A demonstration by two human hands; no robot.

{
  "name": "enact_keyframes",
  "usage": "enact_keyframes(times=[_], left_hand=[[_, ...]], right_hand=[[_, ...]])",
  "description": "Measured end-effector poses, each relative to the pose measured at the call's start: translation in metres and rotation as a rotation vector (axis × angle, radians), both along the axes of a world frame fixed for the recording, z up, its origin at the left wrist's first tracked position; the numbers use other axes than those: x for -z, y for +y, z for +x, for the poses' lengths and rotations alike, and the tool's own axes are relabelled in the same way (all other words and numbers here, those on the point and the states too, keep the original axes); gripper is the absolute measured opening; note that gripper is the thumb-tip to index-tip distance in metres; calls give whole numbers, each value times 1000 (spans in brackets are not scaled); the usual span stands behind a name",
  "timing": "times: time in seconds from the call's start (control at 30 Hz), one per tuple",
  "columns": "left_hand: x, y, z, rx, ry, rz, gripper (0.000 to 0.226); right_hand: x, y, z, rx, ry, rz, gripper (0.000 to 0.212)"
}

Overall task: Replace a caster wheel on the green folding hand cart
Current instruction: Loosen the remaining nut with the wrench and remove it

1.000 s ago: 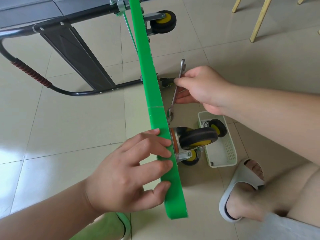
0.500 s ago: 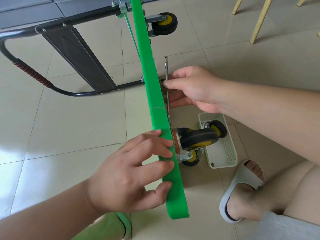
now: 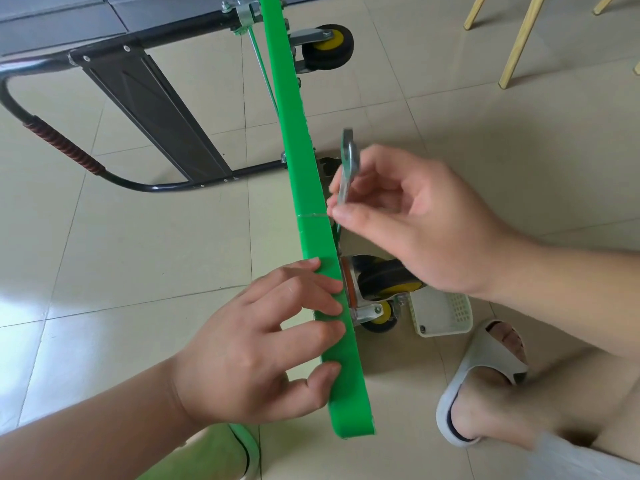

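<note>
While cart (image 3: 294,140) stands on edge on floor, left hand (image 3: 256,344) braces it, fingers curled over rim beside caster (image 3: 381,278). Right hand (image 3: 415,230) pinches wrench (image 3: 347,157), thumb against fingertips, just above caster. Step, likely: working mount nut. Next: seat wrench squarely; its lower end hidden.

Open tiled floor (image 3: 121,254) left of the green deck (image 3: 294,133). Right of it, tight: right hand (image 3: 426,230) pinching a wrench (image 3: 348,157) just beside the edge, caster wheel (image 3: 381,278) below (white basket (image 3: 450,313) close behind).
</note>
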State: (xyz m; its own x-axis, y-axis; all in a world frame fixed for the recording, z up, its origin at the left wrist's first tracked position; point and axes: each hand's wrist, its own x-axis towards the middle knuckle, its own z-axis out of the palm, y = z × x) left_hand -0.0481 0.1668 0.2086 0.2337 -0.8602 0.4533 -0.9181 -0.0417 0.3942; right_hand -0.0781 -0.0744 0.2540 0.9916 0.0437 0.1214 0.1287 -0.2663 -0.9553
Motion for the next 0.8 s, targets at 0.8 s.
enact_keyframes(times=[0.8], left_hand=[[0,0,-1,-5,-3,-8,20]], right_hand=[[-9,-22,41,204,52,106,18]])
